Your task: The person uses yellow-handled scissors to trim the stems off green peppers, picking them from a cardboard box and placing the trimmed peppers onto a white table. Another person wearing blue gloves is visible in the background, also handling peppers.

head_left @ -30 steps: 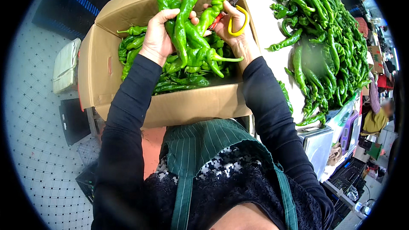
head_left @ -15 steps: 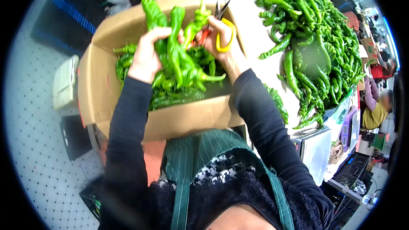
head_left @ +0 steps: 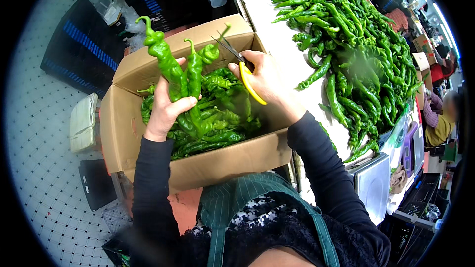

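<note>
My left hand [head_left: 165, 111] is wrapped round several long green peppers [head_left: 170, 71], their stems pointing up and away from me. In my right hand [head_left: 271, 76] is a pair of scissors [head_left: 251, 85] with yellow handles. The slim dark blades stand slightly apart and point up and left, close to the stem of a curled pepper [head_left: 210, 54] beside the held bunch. Both hands are over an open cardboard box [head_left: 237, 157]. More green peppers [head_left: 220, 136] lie inside it, partly hidden by my left hand and its bunch.
A large heap of green peppers [head_left: 351, 34] covers much of the white table [head_left: 277, 34] at the right. A flat silvery device [head_left: 371, 185] sits near its front end. Dark stacked crates [head_left: 81, 44] stand at the far left on the tiled floor [head_left: 44, 158]. Another person [head_left: 440, 123] is at the far right.
My hands have moved apart. The scissors have turned, their blades now pointing left toward the peppers. My left hand has tilted its bunch more upright, and the view has shifted slightly.
</note>
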Available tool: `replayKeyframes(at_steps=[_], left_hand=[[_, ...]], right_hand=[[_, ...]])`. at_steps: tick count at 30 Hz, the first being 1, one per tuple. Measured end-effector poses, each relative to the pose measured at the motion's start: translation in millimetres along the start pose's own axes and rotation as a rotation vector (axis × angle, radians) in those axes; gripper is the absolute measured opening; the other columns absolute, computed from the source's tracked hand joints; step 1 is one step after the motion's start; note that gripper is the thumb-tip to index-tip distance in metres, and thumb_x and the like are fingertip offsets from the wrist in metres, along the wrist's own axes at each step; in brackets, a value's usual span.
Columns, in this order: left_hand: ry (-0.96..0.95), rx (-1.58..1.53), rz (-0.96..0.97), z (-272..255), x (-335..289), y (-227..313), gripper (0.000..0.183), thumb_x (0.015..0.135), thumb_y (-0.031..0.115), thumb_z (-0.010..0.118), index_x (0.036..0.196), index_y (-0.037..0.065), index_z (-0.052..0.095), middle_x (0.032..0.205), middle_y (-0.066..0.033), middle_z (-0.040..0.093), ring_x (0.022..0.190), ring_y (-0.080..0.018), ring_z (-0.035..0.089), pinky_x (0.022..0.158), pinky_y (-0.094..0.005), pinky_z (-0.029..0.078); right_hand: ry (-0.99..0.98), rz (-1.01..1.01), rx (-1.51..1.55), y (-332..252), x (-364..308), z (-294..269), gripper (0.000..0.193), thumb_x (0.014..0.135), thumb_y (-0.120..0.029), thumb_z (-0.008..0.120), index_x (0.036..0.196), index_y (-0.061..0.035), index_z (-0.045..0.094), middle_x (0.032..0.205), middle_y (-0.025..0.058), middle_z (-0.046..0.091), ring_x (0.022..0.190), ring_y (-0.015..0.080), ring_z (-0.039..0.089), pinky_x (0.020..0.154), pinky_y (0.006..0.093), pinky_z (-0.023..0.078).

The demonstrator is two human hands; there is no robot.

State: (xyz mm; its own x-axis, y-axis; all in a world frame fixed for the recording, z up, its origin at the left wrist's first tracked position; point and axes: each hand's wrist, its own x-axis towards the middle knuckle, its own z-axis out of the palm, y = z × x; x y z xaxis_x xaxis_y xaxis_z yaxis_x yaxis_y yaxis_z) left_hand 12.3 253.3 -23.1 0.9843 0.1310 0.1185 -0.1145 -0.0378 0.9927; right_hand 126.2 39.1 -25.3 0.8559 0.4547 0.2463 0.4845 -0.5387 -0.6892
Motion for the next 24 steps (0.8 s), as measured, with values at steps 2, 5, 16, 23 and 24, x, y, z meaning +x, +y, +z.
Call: replayKeyframes(at_steps=[2, 5, 16, 23, 24], left_hand=[[-0.048, 0.101, 0.011, -1, -2, 2, 0.081, 0.065, 0.014, 0.067, 0.140, 0.002, 0.036, 0.118, -0.0112, 0.053, 0.104, -0.0201, 0.054, 0.093, -0.0333, 0.042], [-0.090, 0.258, 0.072, -1, -4, 9, 0.080, 0.066, 0.010, 0.067, 0.140, 0.002, 0.038, 0.133, -0.0113, 0.049, 0.122, -0.0222, 0.048, 0.107, -0.0337, 0.033], [-0.261, 0.472, 0.047, -20, -11, 31, 0.080, 0.064, 0.005, 0.068, 0.138, 0.002, 0.040, 0.131, -0.0148, 0.052, 0.124, -0.0246, 0.049, 0.106, -0.0340, 0.034], [-0.290, 0.612, 0.117, -14, -8, 29, 0.077, 0.064, 0.006, 0.069, 0.135, 0.000, 0.039, 0.115, -0.0231, 0.059, 0.110, -0.0365, 0.057, 0.096, -0.0394, 0.043], [-0.300, 0.641, 0.118, -12, -7, 28, 0.077, 0.064, 0.006, 0.070, 0.134, 0.000, 0.039, 0.113, -0.0236, 0.059, 0.109, -0.0376, 0.057, 0.095, -0.0401, 0.043]], right_hand=[[-0.045, 0.024, -0.091, -6, 1, -4, 0.045, 0.082, -0.043, 0.069, 0.074, 0.0009, 0.064, 0.064, 0.0204, 0.061, 0.066, 0.0399, 0.062, 0.062, 0.0457, 0.048], [-0.040, 0.005, -0.140, 1, -3, -3, 0.049, 0.082, -0.045, 0.069, 0.066, 0.0007, 0.062, 0.058, 0.0201, 0.058, 0.061, 0.0400, 0.060, 0.060, 0.0451, 0.048], [-0.236, 0.089, 0.266, 8, -24, -20, 0.057, 0.086, -0.054, 0.063, 0.068, -0.0004, 0.059, 0.052, 0.0087, 0.048, 0.050, 0.0159, 0.043, 0.050, 0.0362, 0.038], [-0.395, 0.041, 0.231, 0, -27, -21, 0.056, 0.085, -0.054, 0.065, 0.072, -0.0001, 0.065, 0.049, 0.0085, 0.047, 0.046, 0.0165, 0.043, 0.049, 0.0352, 0.037], [-0.413, 0.064, 0.208, -3, -26, -21, 0.055, 0.085, -0.054, 0.065, 0.073, -0.0002, 0.066, 0.048, 0.0083, 0.047, 0.045, 0.0169, 0.043, 0.049, 0.0352, 0.038]])
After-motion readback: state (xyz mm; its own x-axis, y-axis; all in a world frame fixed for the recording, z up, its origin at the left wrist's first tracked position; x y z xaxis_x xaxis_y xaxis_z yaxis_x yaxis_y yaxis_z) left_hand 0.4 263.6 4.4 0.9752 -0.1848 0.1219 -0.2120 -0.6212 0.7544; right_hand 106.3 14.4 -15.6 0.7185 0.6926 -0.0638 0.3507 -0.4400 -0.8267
